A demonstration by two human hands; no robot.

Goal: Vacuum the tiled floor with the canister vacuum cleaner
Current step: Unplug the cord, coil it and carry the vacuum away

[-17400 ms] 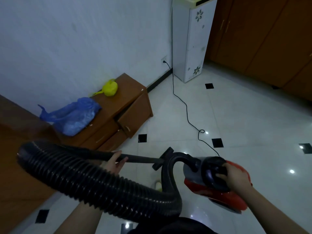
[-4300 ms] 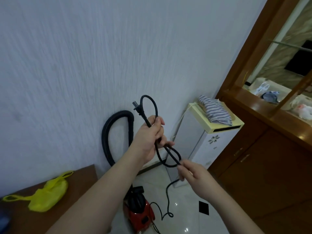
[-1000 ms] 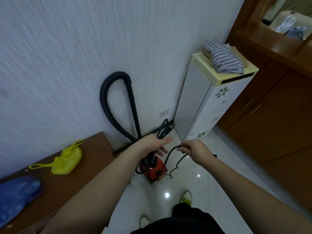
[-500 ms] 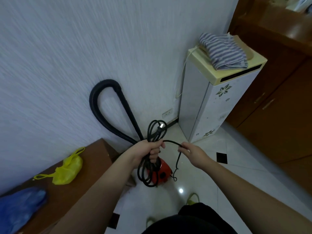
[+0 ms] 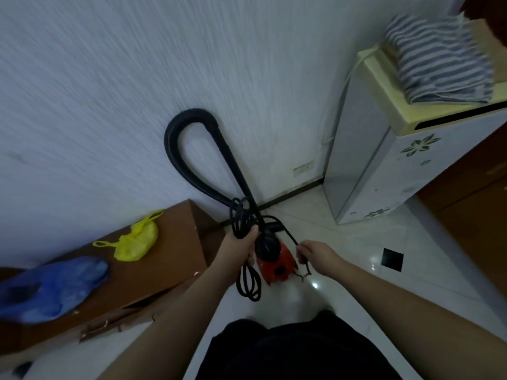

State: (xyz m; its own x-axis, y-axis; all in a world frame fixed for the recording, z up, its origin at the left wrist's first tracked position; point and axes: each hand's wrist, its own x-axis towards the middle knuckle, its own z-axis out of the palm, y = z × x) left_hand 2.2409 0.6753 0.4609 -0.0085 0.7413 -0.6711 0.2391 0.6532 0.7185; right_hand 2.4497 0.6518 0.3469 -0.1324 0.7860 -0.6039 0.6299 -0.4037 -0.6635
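Directly ahead of you, a white textured wall (image 5: pixel 115 86) meets the pale tiled floor (image 5: pixel 343 272). A tall white cabinet (image 5: pixel 384 165) with flower prints stands at right, a striped folded cloth (image 5: pixel 439 56) on its top. At left, a low brown wooden cabinet (image 5: pixel 175 259) carries a blue plastic bag (image 5: pixel 52 286) and a yellow bag (image 5: pixel 137 239). The black vacuum hose (image 5: pixel 181 149) loops upright against the wall. Its red canister vacuum (image 5: pixel 275 260) sits on the floor between your hands. Your left hand (image 5: pixel 241 248) is curled around a coiled bundle of black power cord (image 5: pixel 242 218), loops hanging below your fist. Your right hand (image 5: pixel 315 252) pinches a loose stretch of that cord beside the canister. A wall socket (image 5: pixel 303 168) sits low on the wall.
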